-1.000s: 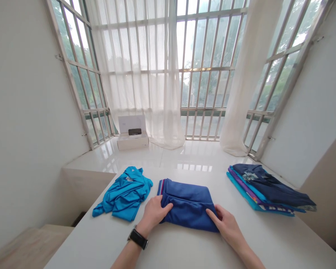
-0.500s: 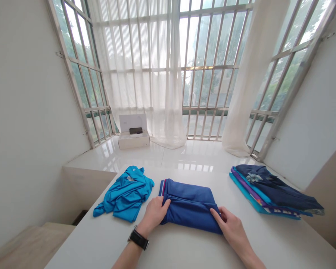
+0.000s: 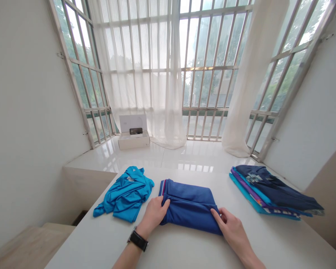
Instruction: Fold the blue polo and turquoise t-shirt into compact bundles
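Note:
A dark blue garment [image 3: 190,203], folded into a flat bundle, lies on the white table in front of me. Red and white striped trim shows at its left end. My left hand [image 3: 156,211], with a black watch on the wrist, grips the bundle's left edge, thumb on top. At the right end, my right hand [image 3: 229,222] pinches the cloth between thumb and fingers. To the left lies a crumpled bright blue shirt [image 3: 128,194]. A stack of folded clothes [image 3: 274,190], dark navy on top, sits at the right.
On the tiled sill behind stands an open white box [image 3: 134,141] with a phone-like black device [image 3: 136,131] in it. White curtains [image 3: 168,123] hang before the barred window. The white table [image 3: 184,248] ends at the left above a lower wooden surface [image 3: 30,246].

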Demonstrator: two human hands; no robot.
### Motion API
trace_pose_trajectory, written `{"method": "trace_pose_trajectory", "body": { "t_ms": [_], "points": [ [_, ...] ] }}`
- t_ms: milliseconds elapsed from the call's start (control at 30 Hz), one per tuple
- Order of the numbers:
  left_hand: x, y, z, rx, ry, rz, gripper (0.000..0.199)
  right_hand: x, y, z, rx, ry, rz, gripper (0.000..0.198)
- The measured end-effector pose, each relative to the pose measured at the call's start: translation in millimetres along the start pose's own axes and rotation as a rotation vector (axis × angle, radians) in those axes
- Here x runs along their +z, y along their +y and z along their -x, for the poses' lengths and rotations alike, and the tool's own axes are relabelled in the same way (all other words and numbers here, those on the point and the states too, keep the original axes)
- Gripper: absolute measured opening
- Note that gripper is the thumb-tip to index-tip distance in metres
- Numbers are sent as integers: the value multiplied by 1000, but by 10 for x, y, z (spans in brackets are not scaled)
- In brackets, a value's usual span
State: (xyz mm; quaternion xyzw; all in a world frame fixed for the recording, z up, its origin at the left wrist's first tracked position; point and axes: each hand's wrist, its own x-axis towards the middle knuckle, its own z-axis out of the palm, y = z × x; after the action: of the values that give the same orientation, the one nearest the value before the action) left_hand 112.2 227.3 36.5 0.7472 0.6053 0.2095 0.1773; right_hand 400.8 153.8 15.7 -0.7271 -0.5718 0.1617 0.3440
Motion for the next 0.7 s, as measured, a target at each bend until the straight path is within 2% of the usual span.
{"method": "trace_pose_trajectory", "body": {
  "t_ms": [433, 700],
  "points": [
    [49, -40, -6, 4, 50, 50, 31, 5, 25, -10, 66, -35, -5, 47],
    [50, -29, 2, 1, 50, 30, 31, 23, 31, 20, 37, -11, 7, 47]
  ]
}}
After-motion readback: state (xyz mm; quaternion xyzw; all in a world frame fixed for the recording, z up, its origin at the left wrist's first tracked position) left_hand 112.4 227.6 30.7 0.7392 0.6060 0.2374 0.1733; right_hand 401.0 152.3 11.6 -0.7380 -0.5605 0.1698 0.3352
